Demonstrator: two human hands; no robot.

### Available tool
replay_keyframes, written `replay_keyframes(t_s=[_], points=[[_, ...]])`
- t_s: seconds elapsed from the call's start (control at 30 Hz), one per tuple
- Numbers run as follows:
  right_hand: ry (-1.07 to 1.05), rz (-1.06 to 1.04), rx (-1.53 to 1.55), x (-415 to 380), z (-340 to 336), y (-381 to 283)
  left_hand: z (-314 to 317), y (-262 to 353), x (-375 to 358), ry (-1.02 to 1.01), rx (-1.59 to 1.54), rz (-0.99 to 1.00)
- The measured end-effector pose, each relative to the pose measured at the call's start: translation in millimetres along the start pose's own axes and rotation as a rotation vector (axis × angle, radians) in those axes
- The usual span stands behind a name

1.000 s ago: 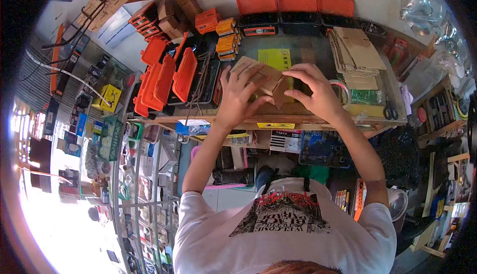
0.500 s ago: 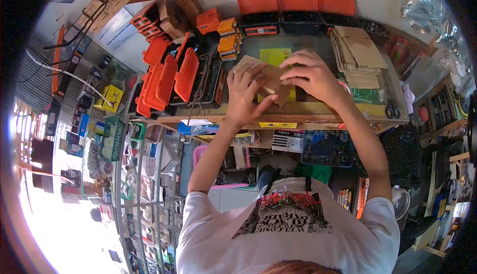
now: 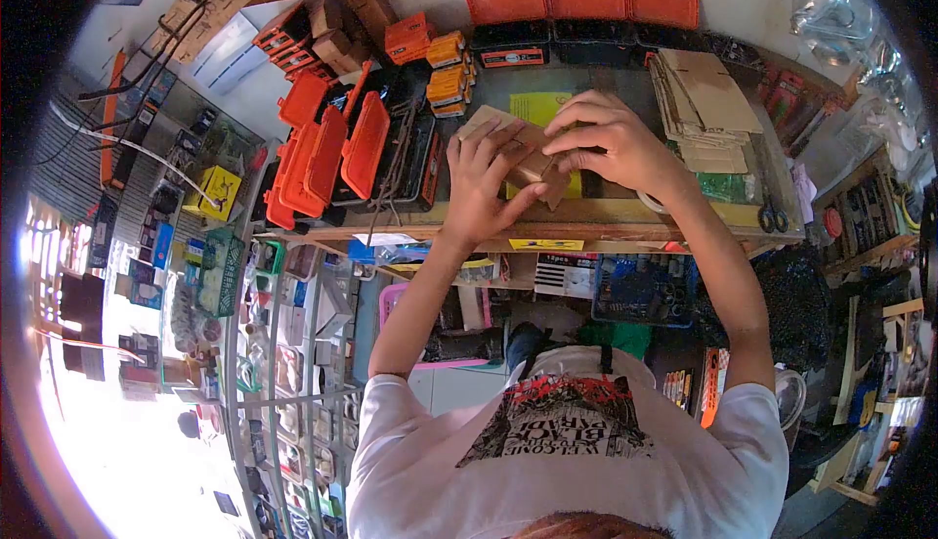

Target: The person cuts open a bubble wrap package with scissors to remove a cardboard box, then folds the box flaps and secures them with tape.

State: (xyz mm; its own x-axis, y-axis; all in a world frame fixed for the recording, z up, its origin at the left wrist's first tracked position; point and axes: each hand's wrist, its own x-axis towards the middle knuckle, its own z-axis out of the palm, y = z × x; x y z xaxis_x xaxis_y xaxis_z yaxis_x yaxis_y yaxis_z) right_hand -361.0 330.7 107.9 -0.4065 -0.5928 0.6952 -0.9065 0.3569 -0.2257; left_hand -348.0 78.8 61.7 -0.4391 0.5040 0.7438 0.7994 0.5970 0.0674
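A small brown cardboard box (image 3: pixel 531 170) sits tilted on the workbench, over a yellow sheet (image 3: pixel 535 109). My left hand (image 3: pixel 486 175) grips its left side, fingers over the top and thumb along the near edge. At the box's right side is my right hand (image 3: pixel 608 145), its fingers curled with the tips against the cardboard edge. Part of the box is hidden under my fingers. To the right lies a stack of flat cardboard pieces (image 3: pixel 708 99).
Open black cases with orange lids (image 3: pixel 366 148) stand on the left; more orange-lidded cases (image 3: pixel 591 1) line the back. Small orange boxes (image 3: pixel 449 75) are piled beside them. Scissors (image 3: pixel 772 217) rest at the bench's right end. A blue basket (image 3: pixel 645 290) is below.
My right hand has shifted slightly at the box's edge, its fingers curling a little more. My left hand stays nearly in place on the box.
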Motion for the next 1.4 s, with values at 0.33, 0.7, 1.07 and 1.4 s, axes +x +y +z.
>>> replay_keyframes(t_s=[0.33,0.7,1.07,1.4], points=[[-0.019,0.006,0.050,5.5,-0.7,0.6,0.0,-0.4,1.3,0.004,0.005,0.010],[-0.011,0.086,0.135,8.1,-0.6,-2.6,1.2,-4.8,1.6,0.016,-0.009,0.035],[-0.356,0.242,0.219,43.4,-5.0,13.2,0.3,-3.8,2.4,0.012,-0.013,0.027],[-0.252,0.448,0.524,29.0,10.8,16.6,-7.6,0.3,5.2,-0.070,0.002,0.001]])
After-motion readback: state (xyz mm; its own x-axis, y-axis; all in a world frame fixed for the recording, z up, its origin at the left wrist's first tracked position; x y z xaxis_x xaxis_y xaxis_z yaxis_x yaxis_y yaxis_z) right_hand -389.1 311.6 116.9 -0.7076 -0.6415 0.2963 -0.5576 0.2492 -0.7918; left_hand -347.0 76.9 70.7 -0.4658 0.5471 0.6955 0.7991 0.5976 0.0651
